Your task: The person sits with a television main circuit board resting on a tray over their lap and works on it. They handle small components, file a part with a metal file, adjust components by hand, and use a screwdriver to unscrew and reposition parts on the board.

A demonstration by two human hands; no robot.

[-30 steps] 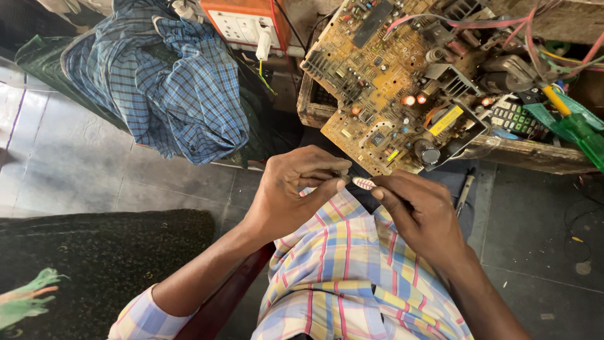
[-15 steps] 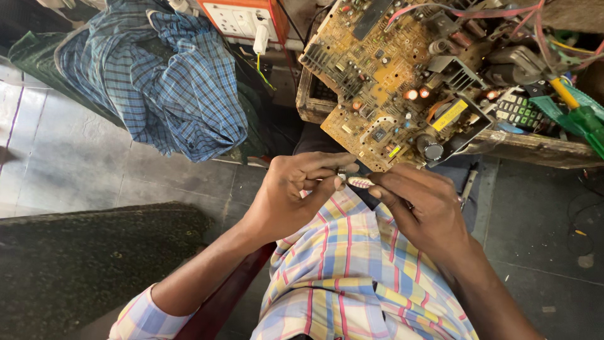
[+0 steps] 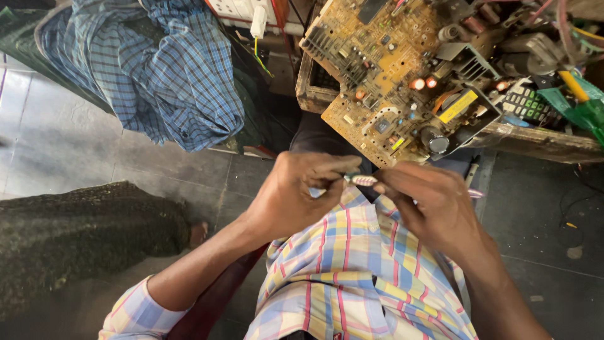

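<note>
Both hands meet over the lap of a person in a pastel plaid shirt (image 3: 352, 277), seen from above. Left hand (image 3: 296, 198): fingers curled inward, thumb and forefinger pinched on one end of a small pale, striped cylindrical component (image 3: 363, 181). Right hand (image 3: 434, 201): fingers bent and closed toward the other end of the same component; the exact contact is hidden behind the knuckles, though the fingertips sit at the part's tip. The component lies level between the two hands, just below the near corner of a large yellow-brown circuit board (image 3: 390, 75). That board tilts against a worn wooden crate (image 3: 314, 88) and carries a finned metal heat sink (image 3: 469, 60), a dark cylindrical capacitor (image 3: 437, 140), a yellow rectangular part (image 3: 459, 106) and several small glowing orange spots. To the board's right sit a dark keypad unit (image 3: 531, 107) and a green board fragment (image 3: 582, 110), among loose pink and yellow wires. A blue checked cloth (image 3: 163, 69) is heaped at upper left, a white plug (image 3: 258, 22) with a trailing wire just beside it. A dark rough mat (image 3: 82, 239) covers the grey tiled floor (image 3: 82, 151) at lower left.
</note>
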